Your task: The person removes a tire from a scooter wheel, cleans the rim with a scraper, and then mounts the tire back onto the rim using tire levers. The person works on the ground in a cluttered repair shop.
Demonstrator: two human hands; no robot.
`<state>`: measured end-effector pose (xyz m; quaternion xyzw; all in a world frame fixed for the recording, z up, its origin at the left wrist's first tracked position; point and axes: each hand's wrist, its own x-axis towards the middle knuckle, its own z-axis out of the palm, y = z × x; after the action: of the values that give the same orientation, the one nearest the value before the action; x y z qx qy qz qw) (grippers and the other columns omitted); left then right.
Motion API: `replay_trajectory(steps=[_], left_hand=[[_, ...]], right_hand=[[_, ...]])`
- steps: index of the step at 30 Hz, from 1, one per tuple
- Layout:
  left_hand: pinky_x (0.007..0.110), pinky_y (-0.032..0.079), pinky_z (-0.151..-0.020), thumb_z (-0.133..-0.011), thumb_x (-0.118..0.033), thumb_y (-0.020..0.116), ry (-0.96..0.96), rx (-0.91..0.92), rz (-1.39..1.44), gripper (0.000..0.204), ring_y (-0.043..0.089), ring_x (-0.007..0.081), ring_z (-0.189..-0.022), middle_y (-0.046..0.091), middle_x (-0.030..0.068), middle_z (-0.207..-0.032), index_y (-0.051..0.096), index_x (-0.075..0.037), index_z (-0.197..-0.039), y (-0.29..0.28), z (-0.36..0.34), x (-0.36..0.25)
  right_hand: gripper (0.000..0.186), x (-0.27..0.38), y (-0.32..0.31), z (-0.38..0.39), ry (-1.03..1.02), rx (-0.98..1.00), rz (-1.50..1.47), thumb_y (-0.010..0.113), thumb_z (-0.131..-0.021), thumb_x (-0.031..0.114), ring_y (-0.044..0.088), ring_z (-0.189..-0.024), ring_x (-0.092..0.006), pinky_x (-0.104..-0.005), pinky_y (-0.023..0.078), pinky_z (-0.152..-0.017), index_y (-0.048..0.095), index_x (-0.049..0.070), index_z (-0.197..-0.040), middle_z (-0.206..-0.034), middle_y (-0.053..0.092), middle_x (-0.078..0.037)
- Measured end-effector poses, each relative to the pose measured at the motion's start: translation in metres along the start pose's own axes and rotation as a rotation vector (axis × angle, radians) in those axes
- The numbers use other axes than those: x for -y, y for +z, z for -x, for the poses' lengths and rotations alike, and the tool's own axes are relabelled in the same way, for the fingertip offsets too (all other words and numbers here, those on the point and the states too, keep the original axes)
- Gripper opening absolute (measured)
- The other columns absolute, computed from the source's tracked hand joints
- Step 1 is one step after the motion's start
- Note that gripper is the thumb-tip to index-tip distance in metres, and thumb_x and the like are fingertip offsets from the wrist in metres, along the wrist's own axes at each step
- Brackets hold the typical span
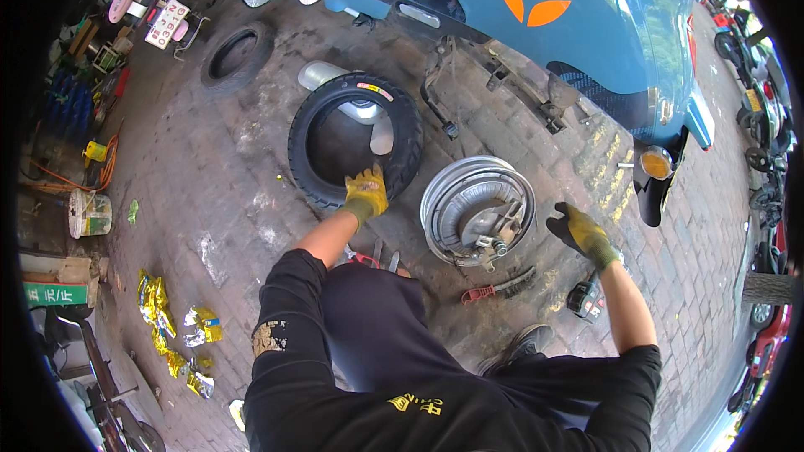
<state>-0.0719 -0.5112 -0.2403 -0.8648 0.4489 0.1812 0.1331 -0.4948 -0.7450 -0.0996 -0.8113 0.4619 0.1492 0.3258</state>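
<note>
My left hand (366, 194), in a yellow work glove, grips the near side of a black tyre (405, 130), its fingers curled over the inner edge. The tyre lies flat on the paving, partly over a silver metal piece (320, 75). To its right rests a silver wheel rim with a hub motor (452, 216), its axle facing up. Beyond the wheel's right side, my right hand (582, 233) hangs in its glove, fingers apart, holding nothing. Close below the wheel lies a red-handled wire brush (494, 289). A dark power tool (584, 298) sits under my right forearm.
Red-handled tools (362, 259) lie beside my left knee. Another tyre (238, 54) is at the far left. A blue vehicle body (620, 8) spans the far side, with a removed bracket (523, 84) near it. Gold wrappers (157, 305) and a white bucket (90, 213) are left.
</note>
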Motion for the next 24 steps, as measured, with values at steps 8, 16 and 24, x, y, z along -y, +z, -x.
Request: replay_trajectory(steps=[8,16,24], left_hand=[[0.042,0.053,-0.099,-0.084,-0.018,0.068,0.033,-0.215,0.246,0.044,0.067,0.033,-0.119,0.072,0.0168,-0.121,0.063,-0.009,-0.127,0.005,-0.007,0.014],[0.047,0.049,-0.104,-0.076,-0.05,0.083,0.121,-0.219,0.356,0.084,0.063,0.0417,-0.121,0.066,0.0263,-0.129,0.056,0.0,-0.137,-0.101,0.07,-0.01],[0.048,0.054,-0.092,-0.067,-0.074,0.08,0.38,-0.194,0.153,0.097,0.067,0.0432,-0.106,0.068,0.0257,-0.114,0.056,0.004,-0.12,-0.187,0.227,-0.079]], right_hand=[[0.052,-0.001,-0.059,0.102,-0.007,0.082,-0.048,0.062,-0.097,0.046,0.071,-0.111,-0.0274,-0.0375,0.052,-0.095,0.061,0.016,-0.139,-0.118,0.074,-0.015],[0.056,-0.002,-0.072,0.091,-0.086,-0.023,-0.371,0.059,-0.099,0.048,0.07,-0.109,-0.0194,-0.0341,0.053,-0.096,0.063,0.006,-0.136,-0.118,0.073,-0.012],[0.082,0.035,-0.056,0.003,-0.428,0.337,-1.075,0.051,-0.1,0.064,0.06,-0.129,-0.0284,-0.0434,0.053,-0.102,0.038,0.006,-0.156,-0.148,0.053,-0.019]])
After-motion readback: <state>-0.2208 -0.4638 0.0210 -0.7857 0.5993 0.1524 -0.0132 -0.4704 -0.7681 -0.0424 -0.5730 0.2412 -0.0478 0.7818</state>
